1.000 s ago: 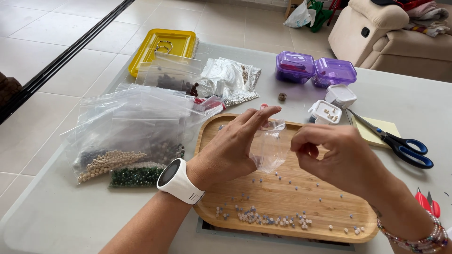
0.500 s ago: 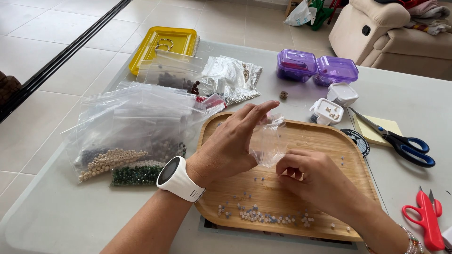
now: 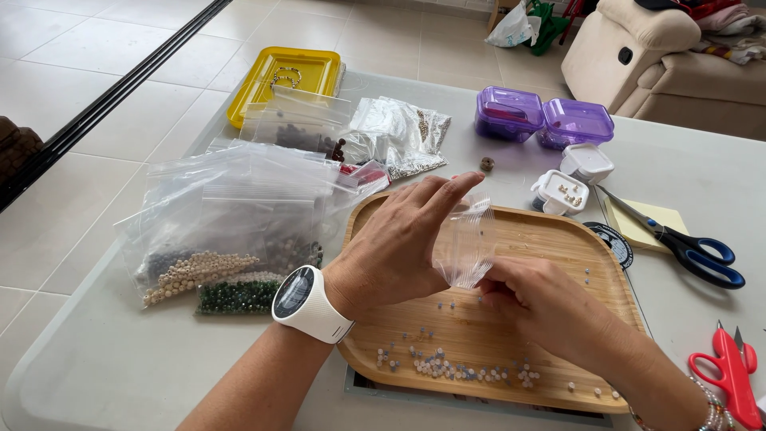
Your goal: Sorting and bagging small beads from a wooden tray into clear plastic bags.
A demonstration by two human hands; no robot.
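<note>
Over one wooden tray (image 3: 558,239), left fingers (image 3: 447,191) hold one clear bag (image 3: 467,243); right fingers' (image 3: 499,279) grip unclear.

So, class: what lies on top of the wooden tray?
Small pale and bluish beads lie scattered on the wooden tray, mostly near its front edge. Both hands and a small clear bag hide its middle.

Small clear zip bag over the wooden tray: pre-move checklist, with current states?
1. Left hand grips the small clear zip bag: ok.
2. Bag is above the oval wooden tray: ok.
3. Bag mouth open: cannot tell.
4. Right hand sits low at the bag's bottom corner: ok.
5. Small pale loose beads lie inside the tray rim: ok.
6. Blue-handled scissors lie apart from both hands: ok.
</note>
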